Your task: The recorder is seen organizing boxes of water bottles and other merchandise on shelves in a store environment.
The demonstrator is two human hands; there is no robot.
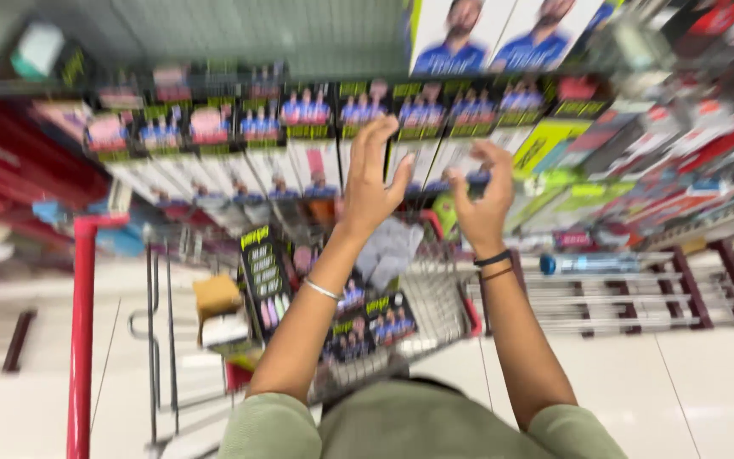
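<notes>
**Both hands raised at a row of packets on a shop shelf**

The row of packets (333, 115) stands on the shelf (214, 38) straight ahead – flat white packs with dark, yellow-lettered tops and blue-clad figures printed on them, all smeared by motion blur. The left hand (369, 174) is up in front of them with its grip wide, fingers spread and nothing in it; whether the fingertips touch a packet cannot be told. A thin silver bangle (322, 290) sits on that forearm. The right hand (479, 200) is just beside it, fingers curled towards the same row – the blur hides whether it pinches a packet or is merely near one. A dark band (493, 258) circles its wrist.

Below the hands stands a wire shopping trolley (435, 310) with more of the same packets (367, 327) lying inside, partly hidden by the left forearm. To the left rises a red post (81, 340). To the right, a low rack (630, 293) carries a blue bottle (592, 263) lying on its side. Green sleeves are cut off by the bottom edge.
</notes>
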